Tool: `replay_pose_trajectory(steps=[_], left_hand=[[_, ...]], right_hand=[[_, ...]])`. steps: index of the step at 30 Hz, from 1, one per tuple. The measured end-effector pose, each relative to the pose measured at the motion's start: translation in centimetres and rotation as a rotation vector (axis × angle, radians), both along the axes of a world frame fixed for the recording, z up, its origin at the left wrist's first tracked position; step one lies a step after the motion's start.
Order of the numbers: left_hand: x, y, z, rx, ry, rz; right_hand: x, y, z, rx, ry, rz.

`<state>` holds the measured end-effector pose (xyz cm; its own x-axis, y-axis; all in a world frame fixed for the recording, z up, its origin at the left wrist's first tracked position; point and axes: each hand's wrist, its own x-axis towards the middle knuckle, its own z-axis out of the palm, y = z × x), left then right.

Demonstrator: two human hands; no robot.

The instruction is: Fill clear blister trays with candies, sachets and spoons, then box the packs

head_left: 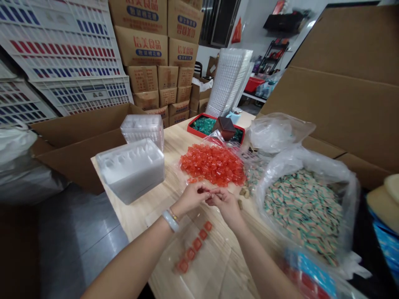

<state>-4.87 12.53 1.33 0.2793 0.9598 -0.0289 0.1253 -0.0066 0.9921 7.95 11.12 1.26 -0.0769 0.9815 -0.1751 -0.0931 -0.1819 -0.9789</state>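
Observation:
My left hand (193, 196) and my right hand (225, 202) meet fingertip to fingertip over the table, just in front of a heap of shiny orange-red pieces (213, 164). Both hands are closed in a pinch. Whatever lies between the fingers is too small and hidden to name. Below them, several red square pieces (196, 244) sit in a slanting row on a clear plastic tray or sheet (215, 265), blurred. A bracelet (170, 221) circles my left wrist. To the right of my right hand, small tan bits (245, 192) lie near the heap's edge.
Stacked clear plastic trays (134, 172) stand at the table's left edge. A large clear bag (350, 195) of striped small packets fills the right side. Behind the heap are a red tray (192, 129) of green pieces and a dark brown box (225, 128). Cardboard cartons (146, 47) rise behind.

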Motion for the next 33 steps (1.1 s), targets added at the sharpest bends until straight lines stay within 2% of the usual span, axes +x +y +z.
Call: replay_pose_trajectory(steps=[4,8,16,21,24,28,29,31,33], left_hand=[[-0.6,-0.6,0.6,-0.134,-0.173,0.035],[-0.9,-1.6,1.4,-0.226,-0.306,0.073],[-1.9,-3.1,1.6,-0.350,-0.463,0.144],[-3.4,-6.3,1.9,-0.387,-0.532,0.217],[-5.9,-9.2,1.7,-0.312,-0.371,0.308],[-10.9,-12.7,0.6,-0.094,0.103,0.585],[-11.9,-13.3,0.3,-0.033,0.227,0.616],[-13.0,-14.2,-0.3,0.088,0.446,0.567],[-13.0,-14.4,-0.8,0.174,0.629,0.478]], right_hand=[[-0.6,-0.7,0.6,0.075,-0.058,-0.013],[-0.8,-1.1,1.0,0.060,-0.032,-0.009],[-1.5,-2.2,0.8,0.197,-0.136,0.112],[-3.7,-4.3,1.2,0.445,-0.351,0.202],[-5.3,-5.7,1.7,0.581,-0.495,0.288],[-6.4,-5.8,1.7,0.649,-0.661,0.366],[-6.6,-5.6,1.7,0.665,-0.724,0.409],[-7.4,-4.9,1.7,0.722,-0.876,0.548],[-8.5,-4.4,1.8,0.807,-1.056,0.706]])
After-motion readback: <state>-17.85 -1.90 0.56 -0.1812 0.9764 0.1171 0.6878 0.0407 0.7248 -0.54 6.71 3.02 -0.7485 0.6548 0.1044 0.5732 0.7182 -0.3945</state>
